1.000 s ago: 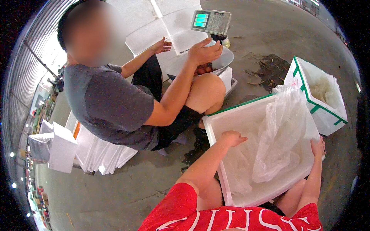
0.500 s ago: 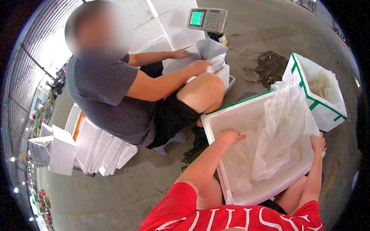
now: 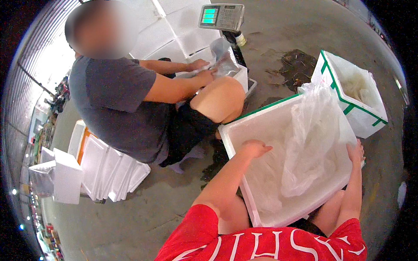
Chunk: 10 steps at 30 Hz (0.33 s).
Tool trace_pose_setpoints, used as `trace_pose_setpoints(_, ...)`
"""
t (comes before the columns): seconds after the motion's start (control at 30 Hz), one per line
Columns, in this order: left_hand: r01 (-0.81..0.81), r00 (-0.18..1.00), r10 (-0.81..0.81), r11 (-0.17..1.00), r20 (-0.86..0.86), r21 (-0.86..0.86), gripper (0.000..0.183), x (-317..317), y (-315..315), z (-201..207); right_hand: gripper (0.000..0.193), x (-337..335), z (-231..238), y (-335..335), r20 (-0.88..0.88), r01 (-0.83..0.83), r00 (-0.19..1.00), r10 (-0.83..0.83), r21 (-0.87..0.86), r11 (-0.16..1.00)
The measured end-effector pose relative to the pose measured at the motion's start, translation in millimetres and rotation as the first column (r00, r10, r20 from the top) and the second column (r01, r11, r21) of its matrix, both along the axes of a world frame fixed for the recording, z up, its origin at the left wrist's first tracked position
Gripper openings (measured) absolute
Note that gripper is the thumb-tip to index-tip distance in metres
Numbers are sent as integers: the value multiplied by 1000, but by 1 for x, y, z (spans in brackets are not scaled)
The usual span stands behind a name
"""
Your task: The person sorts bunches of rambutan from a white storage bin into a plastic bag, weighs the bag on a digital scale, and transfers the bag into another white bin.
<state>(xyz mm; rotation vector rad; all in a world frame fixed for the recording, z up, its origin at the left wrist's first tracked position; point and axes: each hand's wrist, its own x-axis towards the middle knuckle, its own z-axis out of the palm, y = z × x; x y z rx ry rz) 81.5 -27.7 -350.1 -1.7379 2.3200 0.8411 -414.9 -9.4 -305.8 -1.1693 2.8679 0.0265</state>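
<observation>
A white foam box point(image 3: 244, 130) with a green-taped rim fills the lower right of the frame, tilted on the wearer's lap. The left hand point(image 3: 254, 148) lies on the box's left rim, near its upper left corner, fingers together and curled loosely over the edge into the box; whether they press the wall I cannot tell. The right hand point(image 3: 356, 153) clasps the box's right rim, fingers wrapped over the edge with the thumb outside. Between the two hands, inside the box, a clear plastic bag point(image 3: 311, 139) stands bunched up and rises above the rim; it sits nearer the right hand's fingers and apart from the left hand's.

At upper right a second foam box point(image 3: 344, 85) with green tape stands on the concrete floor point(image 3: 130, 213). In the upper middle a seated co-worker in a grey shirt point(image 3: 111, 104) holds a plastic-wrapped foam container point(image 3: 222, 61) below a digital scale point(image 3: 220, 16). Stacked foam lids point(image 3: 109, 167) lie at the left
</observation>
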Motion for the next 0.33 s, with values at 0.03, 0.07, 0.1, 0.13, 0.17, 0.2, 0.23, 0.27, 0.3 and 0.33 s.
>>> trace_pose_setpoints(0.03, 2, 1000, -1, 999, -10, 48, 62, 0, -2, 2, 82, -3, -1, 1, -2, 5, 1000, -5, 2, 1000)
trace_pose_setpoints(0.07, 4, 1000, -2, 995, -19, 96, 62, 0, -3, 4, 82, -7, -2, 2, 2, -24, 1000, 24, 1, 1000)
trace_pose_setpoints(0.1, 9, 1000, -7, 995, -21, 97, 62, 0, -3, 6, 82, -10, -2, 3, 6, -53, 999, 53, -1, 999)
trace_pose_setpoints(0.13, 4, 1000, -2, 996, -17, 93, 63, 1, -3, 6, 82, -8, -4, 2, 6, -52, 999, 52, 1, 999)
trace_pose_setpoints(0.17, -2, 1000, 4, 996, -13, 88, 63, 2, -3, 7, 82, -6, -5, 1, -9, -38, 999, 38, -1, 999)
trace_pose_setpoints(0.2, -2, 1000, 3, 996, -12, 88, 63, 2, -3, 7, 81, -5, -6, 0, -24, -24, 999, 24, -3, 1000)
trace_pose_setpoints(0.23, 4, 1000, -2, 991, -16, 135, 63, 1, -3, 16, 81, -2, -3, 0, -23, -23, 999, 23, -4, 1000)
trace_pose_setpoints(0.27, 0, 1000, 3, 984, -15, 179, 63, 4, -3, 19, 82, 10, 6, -1, -7, 4, 1000, -4, 29, 1000)
trace_pose_setpoints(0.3, -11, 1000, 14, 986, -17, 166, 63, 6, -3, 21, 82, 18, 11, -3, 9, 30, 999, -31, 63, 998)
trace_pose_setpoints(0.33, -15, 1000, 19, 988, -24, 152, 63, 4, -1, 20, 87, 16, 13, -1, 21, 30, 999, -32, 87, 996)
